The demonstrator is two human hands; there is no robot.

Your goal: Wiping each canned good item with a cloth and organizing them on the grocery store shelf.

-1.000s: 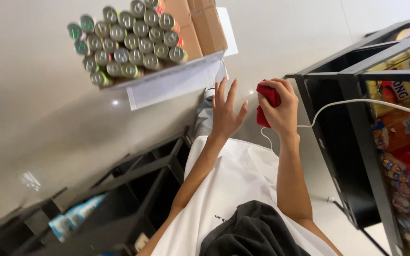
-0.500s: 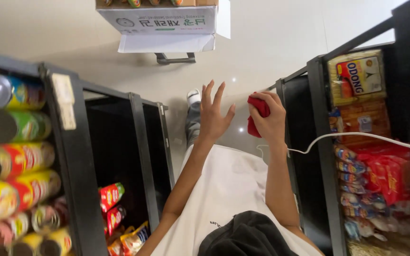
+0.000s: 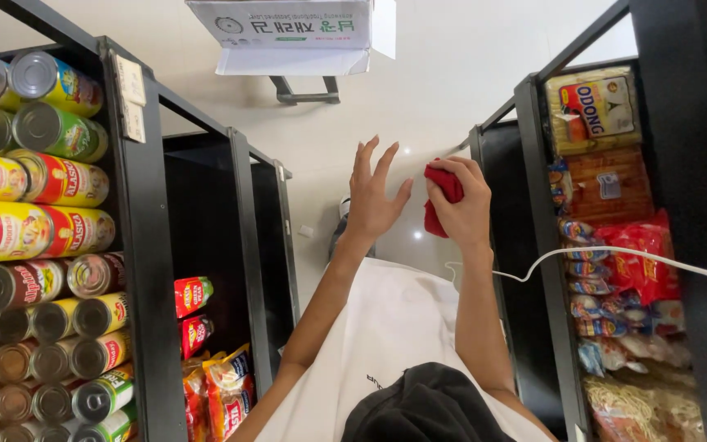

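One red cloth bunched inside right hand grip.

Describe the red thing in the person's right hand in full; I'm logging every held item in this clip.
The red soft cloth-like bundle looks like crumpled fabric, plain red with no visible markings. It is bunched up, with a fold showing above the fingers and a rumpled end hanging below them. The right hand closes around it, covering much of it, so its full shape cannot be told. It is held in the aisle between the black shelving units, beside the open left hand, which does not touch it.
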